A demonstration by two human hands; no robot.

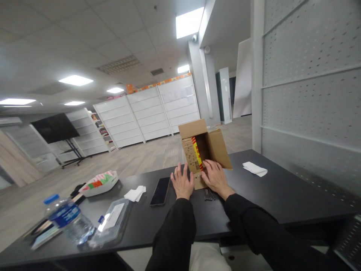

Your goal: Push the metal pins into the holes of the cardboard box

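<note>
A brown cardboard box (pixel 189 152) stands on the black table with its flaps raised and its opening towards me. Red-and-yellow tape with printing runs along its left side. My left hand (pixel 182 182) is open, fingers spread, at the box's lower left corner. My right hand (pixel 216 178) has its fingers bent over the lower part of the opening and its thumb by the front flap (pixel 199 183), gripping the box there. Just below the right hand lies a small bunch of thin dark screws or nails (pixel 208 194). The inside of the box is mostly in shadow.
Left of my hands lie a phone (pixel 160 191), crumpled tissue (pixel 135 193), a clear plastic case (pixel 115 222), a water bottle (pixel 67 218) and a white basket (pixel 100 184). A folded tissue (pixel 255 168) lies to the right, near a perforated metal panel (pixel 310 94).
</note>
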